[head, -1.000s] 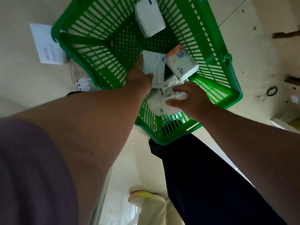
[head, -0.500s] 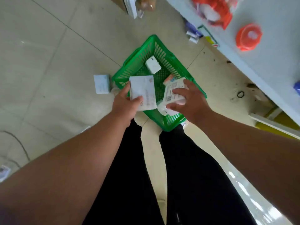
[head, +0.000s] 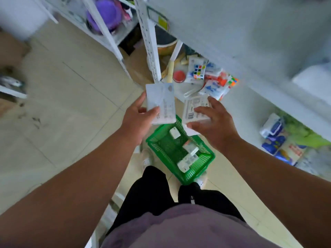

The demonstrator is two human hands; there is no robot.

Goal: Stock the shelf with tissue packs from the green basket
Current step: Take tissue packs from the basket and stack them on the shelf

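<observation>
— So where are the packs right now?

— Both up off the floor. My left hand [head: 138, 119] holds a pale blue tissue pack [head: 160, 102], thumb over its near face and fingers behind. My right hand [head: 213, 122] grasps a white tissue pack [head: 195, 110] with printed panels, fingers curled over its top; a second white edge shows under it, but I can't tell whether that's another pack.

— And the shelf from there?

— Up and to the right. The white shelf [head: 250, 51] runs from far left toward near right, and both packs sit just short of its front edge, long axes pointing away from me toward it. My right hand is the nearer one, so I'd judge that pack goes in first.

— What's in the way?

— The lower level is crowded: puzzle cubes [head: 197, 70], a red lid [head: 179, 76] and blue-and-white bags [head: 212, 88] lie just beyond my fingertips. Further right there are blue wrapped bundles [head: 274, 133]. I'd want a bare patch, or I'll knock something.

— Anything left to fetch?

— Yes. The green basket [head: 206, 163] stands on the floor right below my hands, by my feet, with a few small packs [head: 188, 158] in it.
</observation>
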